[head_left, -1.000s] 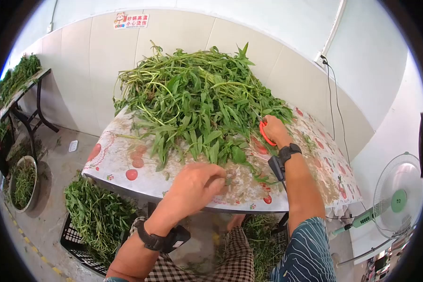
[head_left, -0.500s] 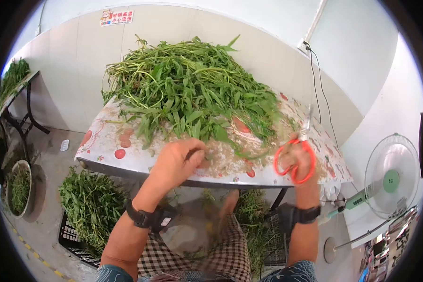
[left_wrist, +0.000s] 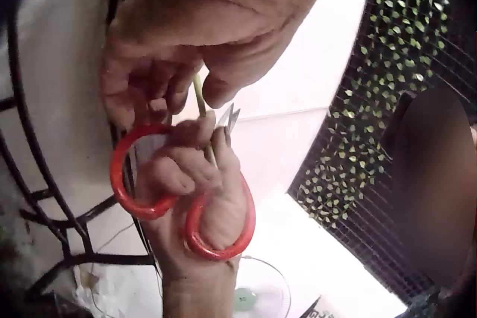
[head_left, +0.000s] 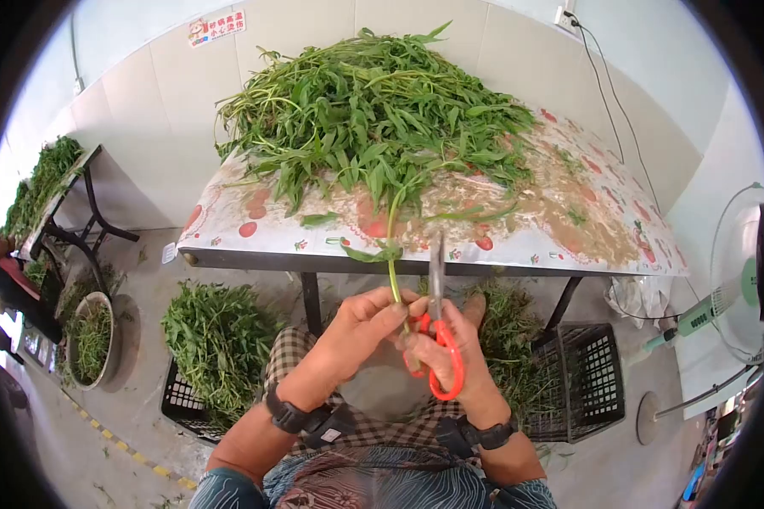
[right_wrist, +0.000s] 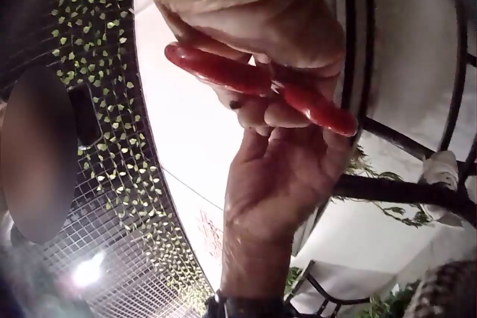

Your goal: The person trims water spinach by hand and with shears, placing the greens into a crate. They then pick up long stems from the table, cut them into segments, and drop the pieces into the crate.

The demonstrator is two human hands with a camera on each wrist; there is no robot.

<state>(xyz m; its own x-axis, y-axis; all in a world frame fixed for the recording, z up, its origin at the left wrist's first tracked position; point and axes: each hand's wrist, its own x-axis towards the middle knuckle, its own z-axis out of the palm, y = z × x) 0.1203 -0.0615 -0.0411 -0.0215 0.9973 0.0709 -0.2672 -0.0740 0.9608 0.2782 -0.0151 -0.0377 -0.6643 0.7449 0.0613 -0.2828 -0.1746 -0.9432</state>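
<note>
My left hand [head_left: 348, 335] pinches a green leafy stem [head_left: 393, 276] between thumb and fingers, and its leafy top points toward the table. Beside it my right hand [head_left: 467, 365] grips scissors [head_left: 436, 280] with red handles, their blades pointing up and away from me. In the left wrist view the right fingertips also meet the lower end of the pale stem [left_wrist: 199, 90], and the blade tips [left_wrist: 232, 118] stand slightly apart. A large heap of leafy greens [head_left: 373, 119] lies on the table with a fruit-patterned cloth [head_left: 314, 233], beyond both hands.
Under the table's left side stands a black crate [head_left: 181, 399] heaped with greens, and another black crate [head_left: 598, 382] is at the right. A basin [head_left: 115, 343] of cuttings sits farther left. The fan [head_left: 747, 288] stands at the right.
Both hands have drawn back from the table and come together over the lap. The right hand brought the scissors from the heap's right side; a long stem now shows in the left hand.
</note>
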